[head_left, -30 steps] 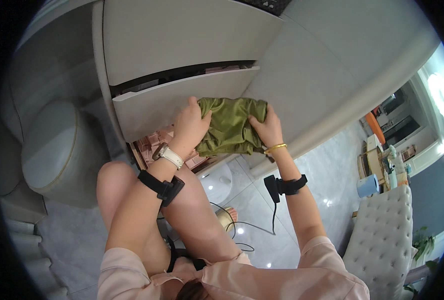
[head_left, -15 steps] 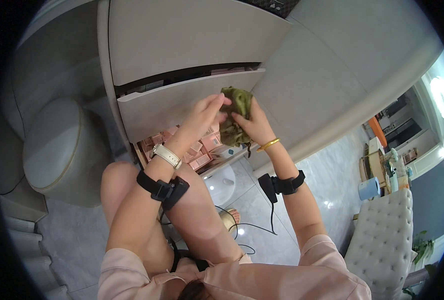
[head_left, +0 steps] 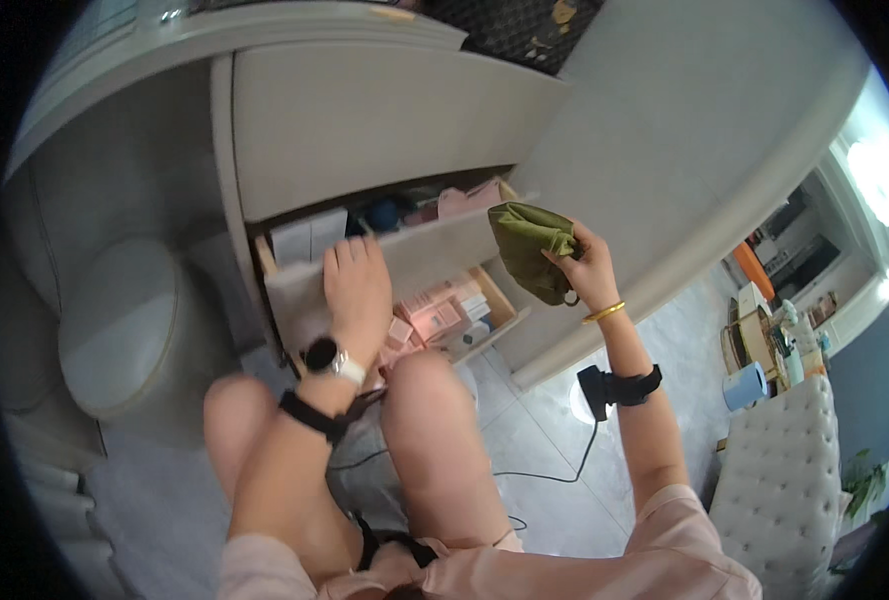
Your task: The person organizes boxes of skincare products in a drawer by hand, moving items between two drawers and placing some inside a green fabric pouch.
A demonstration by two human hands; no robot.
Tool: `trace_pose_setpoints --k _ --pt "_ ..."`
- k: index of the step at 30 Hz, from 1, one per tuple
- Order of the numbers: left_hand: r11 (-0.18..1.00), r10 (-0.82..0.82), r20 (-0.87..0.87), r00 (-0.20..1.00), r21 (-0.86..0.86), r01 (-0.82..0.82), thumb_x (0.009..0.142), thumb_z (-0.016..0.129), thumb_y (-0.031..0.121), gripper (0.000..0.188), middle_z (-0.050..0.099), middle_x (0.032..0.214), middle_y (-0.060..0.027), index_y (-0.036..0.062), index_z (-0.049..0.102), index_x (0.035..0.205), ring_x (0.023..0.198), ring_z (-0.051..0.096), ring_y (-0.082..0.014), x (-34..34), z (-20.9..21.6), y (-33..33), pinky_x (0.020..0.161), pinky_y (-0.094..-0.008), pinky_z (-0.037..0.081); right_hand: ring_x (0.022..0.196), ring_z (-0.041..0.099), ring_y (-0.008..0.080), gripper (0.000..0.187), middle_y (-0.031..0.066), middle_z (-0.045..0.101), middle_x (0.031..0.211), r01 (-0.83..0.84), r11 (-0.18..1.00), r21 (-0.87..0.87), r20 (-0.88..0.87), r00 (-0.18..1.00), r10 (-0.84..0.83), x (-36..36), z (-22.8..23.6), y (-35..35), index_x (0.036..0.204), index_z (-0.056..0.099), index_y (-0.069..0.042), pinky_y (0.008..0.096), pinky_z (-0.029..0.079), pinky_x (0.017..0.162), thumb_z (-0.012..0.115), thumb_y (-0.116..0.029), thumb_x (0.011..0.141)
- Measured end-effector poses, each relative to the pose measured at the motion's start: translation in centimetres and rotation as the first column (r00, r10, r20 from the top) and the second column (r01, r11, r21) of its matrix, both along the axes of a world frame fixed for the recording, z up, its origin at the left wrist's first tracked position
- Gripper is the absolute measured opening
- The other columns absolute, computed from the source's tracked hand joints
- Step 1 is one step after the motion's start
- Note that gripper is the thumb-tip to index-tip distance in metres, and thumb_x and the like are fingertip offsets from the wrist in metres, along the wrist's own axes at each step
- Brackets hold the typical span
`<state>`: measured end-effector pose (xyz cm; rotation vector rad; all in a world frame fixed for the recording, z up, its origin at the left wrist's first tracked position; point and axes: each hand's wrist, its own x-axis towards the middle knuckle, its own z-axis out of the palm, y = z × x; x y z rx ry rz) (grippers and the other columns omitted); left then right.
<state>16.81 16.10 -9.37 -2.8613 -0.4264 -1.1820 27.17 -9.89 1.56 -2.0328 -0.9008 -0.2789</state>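
My left hand [head_left: 357, 290] has its fingers hooked over the top edge of the upper pulled-out drawer [head_left: 435, 243]. Inside that drawer I see a white box [head_left: 308, 238], dark blue items [head_left: 385, 212] and something pink [head_left: 470, 198]. Off to the right, my right hand [head_left: 592, 272] pinches a folded olive-green cloth [head_left: 535, 250] between thumb and fingers; a small dark loop hangs at its lower edge. Below, a second drawer [head_left: 505, 300] also stands out, holding several pink boxes [head_left: 435, 315], partly covered by my left arm and knee.
A closed drawer front [head_left: 375, 120] is above the pulled-out ones. On the left stands a rounded grey stool [head_left: 120, 330]. The cabinet's pale side panel [head_left: 665, 190] rises at the right. A black cable [head_left: 555, 478] runs from my right forearm band down to the tiled floor.
The upper drawer has come open, showing its contents. My left hand has left the cloth and moved onto the drawer edge. My right hand has carried the cloth rightward, now folded flatter.
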Motion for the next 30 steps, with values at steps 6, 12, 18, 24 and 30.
trace_pose_setpoints --k 6,12,18,24,30 --pt "0.996 -0.085 -0.211 0.974 -0.027 0.081 0.072 0.06 0.008 0.017 0.059 0.083 -0.0082 0.0057 0.054 0.088 0.075 0.063 -0.0233 -4.1 1.8 -2.5 0.065 -0.0321 0.05 0.09 0.064 0.0297 0.043 0.0135 0.067 0.097 0.112 0.959 -0.259 0.313 0.949 -0.027 3.8 7.2 2.1 0.11 0.065 -0.012 0.0341 0.05 0.08 0.058 0.002 0.07" --pt "0.988 -0.154 -0.292 0.944 -0.062 0.142 0.072 0.063 0.011 0.017 0.057 0.076 -0.0053 0.0073 0.053 0.085 0.07 0.063 -0.0191 -5.0 1.7 -4.5 0.058 -0.0288 0.05 0.087 0.063 0.0317 0.041 0.0104 0.067 0.095 0.27 0.785 -0.558 0.503 0.862 0.061 6.4 10.5 5.1 0.107 0.065 -0.017 0.0388 0.05 0.077 0.059 -0.002 0.069" --pt "0.981 -0.188 -0.325 0.927 -0.021 0.192 0.069 0.064 0.009 0.02 0.054 0.076 -0.006 0.0066 0.051 0.084 0.066 0.06 -0.0187 -5.2 2.2 -3.7 0.054 -0.027 0.049 0.084 0.063 0.0305 0.043 0.0083 0.068 0.093 0.309 0.641 -0.703 0.532 0.826 0.185 11.5 7.4 7.3 0.107 0.066 -0.019 0.0386 0.051 0.074 0.061 -0.004 0.067" --pt "0.983 -0.181 -0.37 0.911 -0.037 0.18 0.069 0.063 0.007 0.02 0.053 0.076 -0.0053 0.0063 0.051 0.086 0.064 0.059 -0.0173 -5.4 2.6 -3.1 0.052 -0.0267 0.048 0.082 0.063 0.0309 0.043 0.0105 0.067 0.087 0.261 0.443 -0.858 0.445 0.808 0.387 17.3 2.2 10.7 0.105 0.066 -0.015 0.0403 0.051 0.07 0.064 -0.008 0.063" --pt "0.972 -0.209 -0.485 0.849 -0.007 0.235 0.072 0.061 0.011 0.023 0.051 0.078 -0.0033 0.0049 0.052 0.091 0.064 0.058 -0.0155 -5.1 2.7 -2.7 0.052 -0.024 0.047 0.091 0.061 0.0288 0.032 0.0085 0.063 0.093 0.228 0.224 -0.947 0.3 0.877 0.376 20.9 -1.4 13.2 0.101 0.061 -0.013 0.0399 0.052 0.073 0.066 -0.014 0.07"
